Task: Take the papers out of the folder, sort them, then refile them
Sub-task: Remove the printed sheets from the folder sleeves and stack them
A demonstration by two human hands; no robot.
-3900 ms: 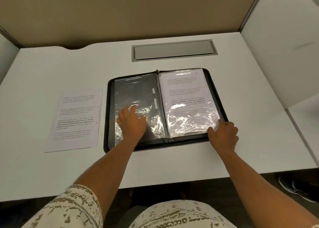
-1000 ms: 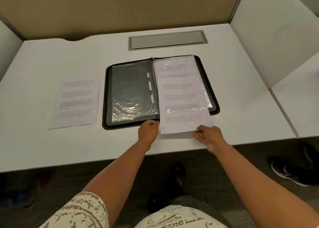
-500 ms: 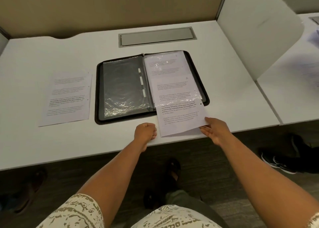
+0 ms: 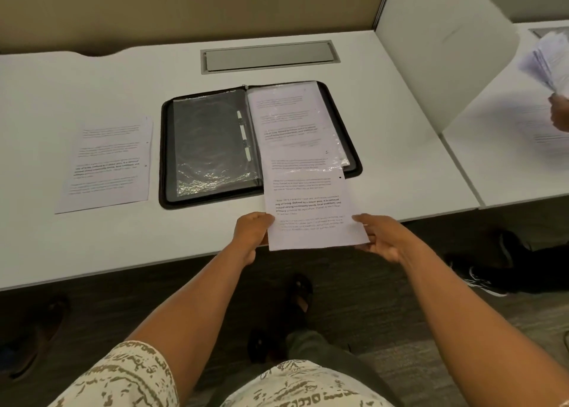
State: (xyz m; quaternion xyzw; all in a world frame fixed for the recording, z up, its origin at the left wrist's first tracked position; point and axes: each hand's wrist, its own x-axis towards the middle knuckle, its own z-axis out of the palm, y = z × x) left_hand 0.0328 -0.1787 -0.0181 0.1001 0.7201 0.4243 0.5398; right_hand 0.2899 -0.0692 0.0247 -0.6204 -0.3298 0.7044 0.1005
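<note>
A black zip folder (image 4: pixel 356 166) lies open on the white desk (image 4: pixel 400 172). Its left clear sleeve (image 4: pixel 212 142) is empty. A printed sheet (image 4: pixel 308 209) is drawn more than halfway out of the right sleeve (image 4: pixel 295 114) and reaches past the desk's near edge. My left hand (image 4: pixel 251 231) grips the sheet's lower left edge. My right hand (image 4: pixel 380 237) holds its lower right corner, thumb on top and fingers beneath. Another printed sheet (image 4: pixel 107 163) lies flat on the desk, left of the folder.
A grey cable hatch (image 4: pixel 268 56) is set into the desk behind the folder. A white divider panel (image 4: pixel 443 52) stands at the right. Beyond it another person's hand (image 4: pixel 559 112) holds a stack of papers (image 4: pixel 546 62). Shoes rest on the floor below.
My right hand has pulled the sheet further out of the right sleeve toward me. My left hand left the folder's near edge and took hold of the sheet's left edge.
</note>
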